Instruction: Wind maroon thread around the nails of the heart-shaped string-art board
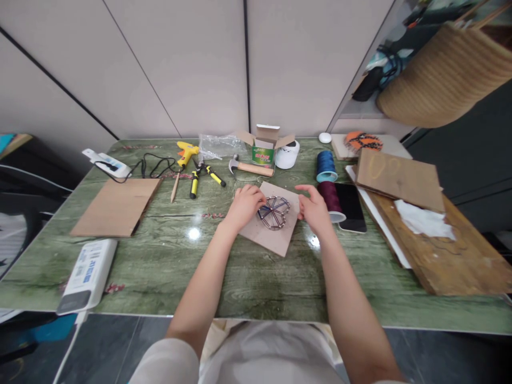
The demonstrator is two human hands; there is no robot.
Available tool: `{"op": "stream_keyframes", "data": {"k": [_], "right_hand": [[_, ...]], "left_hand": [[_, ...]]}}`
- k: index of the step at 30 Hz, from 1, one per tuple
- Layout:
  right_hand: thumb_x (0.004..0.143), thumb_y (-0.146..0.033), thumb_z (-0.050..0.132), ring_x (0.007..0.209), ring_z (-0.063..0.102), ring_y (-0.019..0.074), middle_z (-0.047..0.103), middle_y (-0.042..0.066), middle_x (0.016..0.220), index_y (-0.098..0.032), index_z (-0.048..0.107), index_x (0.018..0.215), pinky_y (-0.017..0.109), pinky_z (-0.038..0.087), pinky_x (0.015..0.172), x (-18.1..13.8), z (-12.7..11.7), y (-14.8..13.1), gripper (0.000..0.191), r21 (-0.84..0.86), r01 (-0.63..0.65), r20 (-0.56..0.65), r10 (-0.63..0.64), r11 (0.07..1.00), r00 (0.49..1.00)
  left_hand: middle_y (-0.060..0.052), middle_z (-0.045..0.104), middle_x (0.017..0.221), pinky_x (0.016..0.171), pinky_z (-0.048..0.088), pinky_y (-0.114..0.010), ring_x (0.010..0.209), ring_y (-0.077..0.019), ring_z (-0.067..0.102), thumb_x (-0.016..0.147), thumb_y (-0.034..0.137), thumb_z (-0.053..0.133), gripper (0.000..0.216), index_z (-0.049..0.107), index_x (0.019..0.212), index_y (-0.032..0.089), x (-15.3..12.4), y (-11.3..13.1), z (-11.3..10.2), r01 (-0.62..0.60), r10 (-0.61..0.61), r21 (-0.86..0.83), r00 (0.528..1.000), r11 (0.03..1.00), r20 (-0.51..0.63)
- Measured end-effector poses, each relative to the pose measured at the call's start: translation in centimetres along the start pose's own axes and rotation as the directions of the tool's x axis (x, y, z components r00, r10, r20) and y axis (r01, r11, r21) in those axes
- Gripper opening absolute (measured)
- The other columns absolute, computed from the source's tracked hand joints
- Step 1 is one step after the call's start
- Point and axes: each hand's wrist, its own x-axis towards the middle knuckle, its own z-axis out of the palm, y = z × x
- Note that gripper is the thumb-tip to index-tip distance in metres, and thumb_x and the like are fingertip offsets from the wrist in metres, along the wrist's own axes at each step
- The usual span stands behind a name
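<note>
L hand [247, 205] bunched at 10 o'clock of nail-and-thread wheel [273, 212], prob. steadying it mid-board [283, 244]; can't tell what's pinched. R hand [314, 209] part-curled, 3 o'clock, grip unclear.

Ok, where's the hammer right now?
In the head view, the hammer lies toward the middle back of the table, beyond the left hand, in front of the open box and right of the yellow-handled pliers.

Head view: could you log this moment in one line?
left hand: at left edge of nail pattern | right hand: at right edge of board | hammer: beyond board
</note>
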Motion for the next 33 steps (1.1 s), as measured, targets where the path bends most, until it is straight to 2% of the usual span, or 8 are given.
{"op": "stream_keyframes", "data": {"k": [4, 9, 13, 19, 26, 33], "right_hand": [[0.079, -0.031, 0.048, 0.049, 0.045, 0.0143, 0.049, -0.004, 0.053, -0.025, 0.061, 0.095, 0.027, 0.038, 0.052, -0.6, 0.1, -1.1, 0.022, -0.273, -0.016, 0.053, 0.032, 0.962, 0.998], [0.078, -0.034, 0.053, 0.055, 0.049, 0.0141, 0.055, -0.002, 0.056, -0.022, 0.065, 0.081, 0.026, 0.035, 0.057, -1.3, 0.3, -2.7, 0.017, -0.502, 0.08, 0.263, 0.064, 0.861, 0.963], [0.078, -0.037, 0.055, 0.055, 0.048, 0.0137, 0.058, -0.001, 0.059, -0.022, 0.07, 0.078, 0.026, 0.033, 0.056, -1.4, 0.3, -2.9, 0.021, -0.52, 0.166, 0.328, 0.017, 0.838, 0.944], [0.077, -0.036, 0.056, 0.052, 0.048, 0.0133, 0.058, -0.001, 0.056, -0.025, 0.073, 0.083, 0.026, 0.033, 0.054, -1.4, 0.2, -3.1, 0.021, -0.548, 0.185, 0.308, -0.008, 0.816, 0.951], [0.076, -0.029, 0.057, 0.055, 0.051, 0.0137, 0.061, -0.001, 0.061, -0.024, 0.072, 0.081, 0.026, 0.035, 0.058, -1.7, 0.6, -3.5, 0.017, -0.549, 0.232, 0.361, -0.023, 0.803, 0.932], [0.077, -0.021, 0.053, 0.062, 0.057, 0.0158, 0.068, 0.0, 0.07, -0.026, 0.072, 0.08, 0.027, 0.037, 0.062, -1.8, 0.7, -3.4, 0.02, -0.57, 0.37, 0.454, -0.094, 0.734, 0.886]], "left_hand": [[-0.005, 0.06, 0.095, 0.085, 0.034, -0.036, 0.099, -0.0217, 0.047, 0.084, 0.027, 0.054, 0.012, 0.064, 0.085, 0.021, -0.2, 0.3, -0.3, -0.018, 0.018, 0.001, 1.0, 1.0, -0.002], [-0.005, 0.058, 0.093, 0.084, 0.035, -0.035, 0.098, -0.0212, 0.047, 0.087, 0.026, 0.05, 0.013, 0.063, 0.087, 0.022, -0.5, 0.4, -0.6, -0.047, 0.047, 0.01, 0.999, 0.999, 0.022], [-0.005, 0.058, 0.093, 0.084, 0.036, -0.034, 0.097, -0.0206, 0.047, 0.087, 0.025, 0.048, 0.014, 0.062, 0.087, 0.022, -0.5, 0.4, -0.7, -0.045, 0.046, -0.006, 0.999, 0.999, 0.026], [-0.005, 0.058, 0.094, 0.085, 0.036, -0.036, 0.099, -0.0216, 0.047, 0.085, 0.022, 0.047, 0.014, 0.061, 0.088, 0.021, -0.7, 0.7, -1.2, -0.053, 0.053, 0.002, 0.998, 0.999, 0.044], [-0.006, 0.057, 0.093, 0.082, 0.037, -0.036, 0.097, -0.0227, 0.047, 0.079, 0.018, 0.049, 0.013, 0.059, 0.087, 0.021, -0.8, 1.2, -1.2, -0.057, 0.056, 0.014, 0.998, 0.998, 0.036], [-0.004, 0.061, 0.092, 0.086, 0.038, -0.036, 0.097, -0.0213, 0.049, 0.079, 0.014, 0.046, 0.021, 0.064, 0.087, 0.022, -0.7, 0.6, -1.4, -0.03, 0.033, -0.057, 0.998, 0.998, 0.045]]}}
